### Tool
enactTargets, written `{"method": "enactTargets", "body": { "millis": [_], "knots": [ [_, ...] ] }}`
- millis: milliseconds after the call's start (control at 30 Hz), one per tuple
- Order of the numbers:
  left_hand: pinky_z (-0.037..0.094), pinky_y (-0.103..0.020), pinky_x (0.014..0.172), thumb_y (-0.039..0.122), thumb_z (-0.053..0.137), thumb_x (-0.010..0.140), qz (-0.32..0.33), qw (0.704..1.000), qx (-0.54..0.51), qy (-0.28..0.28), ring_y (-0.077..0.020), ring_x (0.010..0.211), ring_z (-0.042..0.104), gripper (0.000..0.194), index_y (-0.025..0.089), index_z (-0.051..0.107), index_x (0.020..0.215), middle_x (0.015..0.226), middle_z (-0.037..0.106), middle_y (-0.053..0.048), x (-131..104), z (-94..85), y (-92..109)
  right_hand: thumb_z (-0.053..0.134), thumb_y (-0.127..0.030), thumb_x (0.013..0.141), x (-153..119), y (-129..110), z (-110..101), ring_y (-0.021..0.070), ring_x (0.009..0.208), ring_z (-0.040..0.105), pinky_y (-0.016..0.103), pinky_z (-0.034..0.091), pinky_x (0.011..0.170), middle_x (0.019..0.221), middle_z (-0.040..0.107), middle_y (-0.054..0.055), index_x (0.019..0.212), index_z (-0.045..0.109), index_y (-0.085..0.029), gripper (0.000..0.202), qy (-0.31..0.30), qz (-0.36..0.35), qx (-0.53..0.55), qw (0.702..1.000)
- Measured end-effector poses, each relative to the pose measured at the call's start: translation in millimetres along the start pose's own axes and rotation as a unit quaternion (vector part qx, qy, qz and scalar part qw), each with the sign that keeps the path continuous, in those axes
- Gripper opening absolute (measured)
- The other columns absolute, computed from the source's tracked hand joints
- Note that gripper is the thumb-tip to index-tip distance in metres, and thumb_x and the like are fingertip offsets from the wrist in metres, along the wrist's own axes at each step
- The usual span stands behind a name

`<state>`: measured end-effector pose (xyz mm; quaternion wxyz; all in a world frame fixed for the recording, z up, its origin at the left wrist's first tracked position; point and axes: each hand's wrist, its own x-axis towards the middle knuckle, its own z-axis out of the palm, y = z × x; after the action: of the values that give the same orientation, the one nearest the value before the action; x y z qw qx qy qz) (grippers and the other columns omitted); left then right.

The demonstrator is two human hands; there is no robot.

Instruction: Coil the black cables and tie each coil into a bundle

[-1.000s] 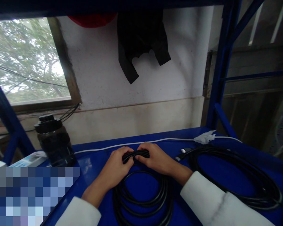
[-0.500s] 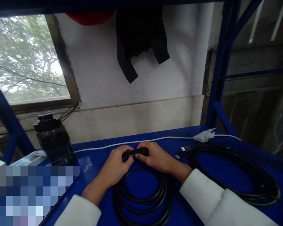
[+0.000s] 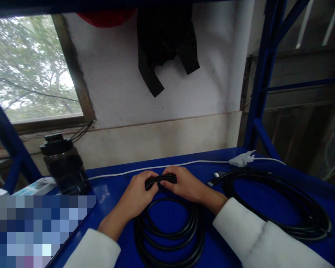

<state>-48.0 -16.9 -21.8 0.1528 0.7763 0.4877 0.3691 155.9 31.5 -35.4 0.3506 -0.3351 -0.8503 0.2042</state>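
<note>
A coiled black cable (image 3: 194, 238) lies in loose loops on the blue tabletop (image 3: 111, 219) in front of me. Its far side is bunched together between my two hands. My left hand (image 3: 139, 193) is closed round the bundle from the left, thumb on the near side. From the right, my right hand (image 3: 181, 184) grips the same bundle, its thumb tip close to the left one. A short stretch of the strands shows between the hands. The fingers behind the bundle are mostly hidden.
A second black cable coil (image 3: 284, 230) with metal-ended plugs (image 3: 220, 174) lies on the right. Behind runs a white cord (image 3: 145, 170) with a crumpled white wrap (image 3: 242, 159). A dark bottle (image 3: 67, 167) stands left. Blue frame posts (image 3: 258, 85) flank the table; a black bag (image 3: 167, 37) hangs above.
Both hands stay closed on the cable bundle in nearly the same place. The whole view has shifted very slightly; nothing else has visibly moved.
</note>
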Motion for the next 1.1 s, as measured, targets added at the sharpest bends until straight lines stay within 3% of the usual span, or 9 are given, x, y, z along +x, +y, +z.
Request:
{"method": "enactTargets", "body": {
  "millis": [1100],
  "knots": [
    [0.053,-0.038,0.094,0.021,0.062,0.090,0.004,1.000,-0.005,-0.001,-0.0238,0.099,0.071,0.021,0.023,0.075,0.106,0.106,0.078,-0.005,-0.7,-0.4,1.5,0.070,-0.023,0.090,-1.1,-1.2,-1.3,0.0187,0.083,0.068,0.028,0.046,0.076,0.092,0.075,0.003,0.096,0.074,-0.019,0.009,-0.002,0.002,-0.001,1.000]
  ]
}}
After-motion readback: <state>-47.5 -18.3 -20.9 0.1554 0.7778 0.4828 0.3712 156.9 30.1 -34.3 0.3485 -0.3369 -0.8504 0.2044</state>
